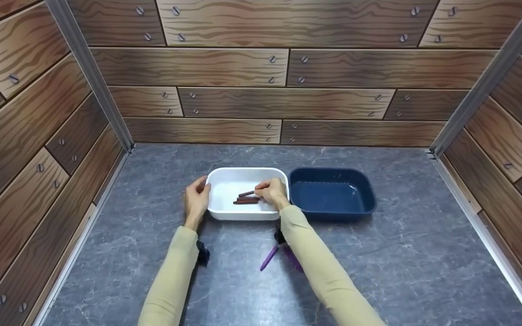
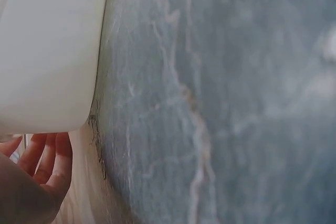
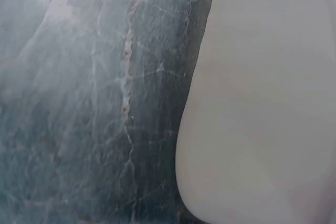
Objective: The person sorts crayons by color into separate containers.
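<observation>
Wood-patterned walls [image 1: 288,68] edge the grey table [image 1: 424,258], which runs wide on both sides of two trays. The blue tray [image 1: 333,216] sits just right of the white tray [image 1: 243,216], leaving scarcely any gap. The left hand [image 1: 195,198] grips the white tray's left rim; the right hand [image 1: 273,192] is narrowed over its right end. A purple stick [image 1: 268,258] lies in front. Brown sticks [image 1: 246,202] rest inside, off the rim, one pinched by the right hand.

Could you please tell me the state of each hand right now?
Left hand: closed, gripping the white tray at one end.
Right hand: closed, pinching a brown stick.
</observation>
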`<action>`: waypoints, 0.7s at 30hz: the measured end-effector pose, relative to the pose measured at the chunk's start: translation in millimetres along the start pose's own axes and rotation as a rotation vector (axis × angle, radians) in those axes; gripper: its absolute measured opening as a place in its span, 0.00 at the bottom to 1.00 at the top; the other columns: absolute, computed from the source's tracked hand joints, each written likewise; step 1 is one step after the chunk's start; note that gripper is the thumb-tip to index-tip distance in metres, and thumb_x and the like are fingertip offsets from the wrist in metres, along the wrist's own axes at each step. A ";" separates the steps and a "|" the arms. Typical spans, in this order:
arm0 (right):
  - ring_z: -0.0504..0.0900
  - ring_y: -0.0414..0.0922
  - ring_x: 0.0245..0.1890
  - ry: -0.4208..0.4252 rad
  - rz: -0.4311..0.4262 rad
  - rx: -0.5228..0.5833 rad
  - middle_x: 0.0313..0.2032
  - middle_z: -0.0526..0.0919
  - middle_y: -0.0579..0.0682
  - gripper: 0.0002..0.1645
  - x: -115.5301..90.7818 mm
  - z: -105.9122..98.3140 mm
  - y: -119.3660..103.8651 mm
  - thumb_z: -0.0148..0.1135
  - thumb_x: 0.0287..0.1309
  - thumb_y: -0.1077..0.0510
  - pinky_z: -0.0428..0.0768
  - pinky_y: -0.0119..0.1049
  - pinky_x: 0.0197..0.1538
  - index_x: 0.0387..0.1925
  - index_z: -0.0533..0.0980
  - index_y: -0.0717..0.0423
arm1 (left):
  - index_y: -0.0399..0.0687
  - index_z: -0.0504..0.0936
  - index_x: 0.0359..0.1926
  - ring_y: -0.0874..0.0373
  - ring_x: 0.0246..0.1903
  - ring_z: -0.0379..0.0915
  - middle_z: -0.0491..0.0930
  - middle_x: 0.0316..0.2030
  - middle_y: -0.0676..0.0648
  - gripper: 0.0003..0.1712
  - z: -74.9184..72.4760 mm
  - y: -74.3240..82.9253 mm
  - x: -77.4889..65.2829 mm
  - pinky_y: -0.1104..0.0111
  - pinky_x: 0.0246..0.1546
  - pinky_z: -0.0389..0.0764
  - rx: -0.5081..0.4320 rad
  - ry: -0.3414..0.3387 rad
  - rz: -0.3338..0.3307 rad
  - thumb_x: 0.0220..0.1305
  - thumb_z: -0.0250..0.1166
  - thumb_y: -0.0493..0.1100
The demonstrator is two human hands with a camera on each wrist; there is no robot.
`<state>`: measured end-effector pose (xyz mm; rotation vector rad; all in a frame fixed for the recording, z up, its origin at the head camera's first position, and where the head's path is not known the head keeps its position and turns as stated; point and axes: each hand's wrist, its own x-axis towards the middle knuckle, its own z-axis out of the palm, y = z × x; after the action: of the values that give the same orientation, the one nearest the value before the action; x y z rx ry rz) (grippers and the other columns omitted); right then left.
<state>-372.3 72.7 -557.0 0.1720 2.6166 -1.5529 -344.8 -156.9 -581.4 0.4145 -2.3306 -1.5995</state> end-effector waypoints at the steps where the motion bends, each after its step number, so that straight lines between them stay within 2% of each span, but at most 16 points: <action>1: 0.73 0.35 0.17 0.002 -0.006 -0.022 0.21 0.84 0.43 0.05 0.1 -0.1 0.3 0.72 0.46 0.65 0.70 0.24 0.22 0.28 0.87 0.57 | 0.50 0.80 0.60 0.52 0.44 0.77 0.83 0.46 0.43 0.20 0.0 -0.3 -0.3 0.61 0.46 0.77 -0.003 -0.002 -0.001 0.69 0.60 0.44; 4: 0.72 0.35 0.16 0.009 -0.029 -0.072 0.22 0.85 0.45 0.04 0.5 -0.7 1.7 0.72 0.46 0.65 0.69 0.25 0.22 0.28 0.87 0.57 | 0.50 0.79 0.61 0.52 0.46 0.78 0.83 0.48 0.43 0.20 0.0 -0.9 -1.2 0.61 0.47 0.77 -0.006 -0.006 0.003 0.69 0.60 0.45; 9: 0.72 0.37 0.21 0.017 -0.080 -0.153 0.29 0.88 0.49 0.05 -0.8 -1.7 2.6 0.70 0.48 0.65 0.68 0.25 0.26 0.30 0.88 0.57 | 0.49 0.79 0.60 0.52 0.47 0.78 0.83 0.49 0.43 0.20 0.1 0.2 -2.1 0.60 0.49 0.78 -0.007 -0.004 0.011 0.69 0.60 0.45; 21: 0.77 0.42 0.34 -0.017 -0.031 -0.166 0.39 0.88 0.52 0.09 -2.2 -2.0 2.3 0.66 0.51 0.67 0.71 0.27 0.34 0.34 0.88 0.57 | 0.47 0.79 0.61 0.51 0.48 0.78 0.83 0.50 0.42 0.20 -0.4 1.6 -3.9 0.60 0.49 0.78 -0.023 -0.010 0.012 0.70 0.60 0.44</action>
<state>-369.9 75.4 -557.8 0.1054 2.7312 -1.3312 -341.2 -155.2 -580.0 0.3869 -2.3152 -1.6249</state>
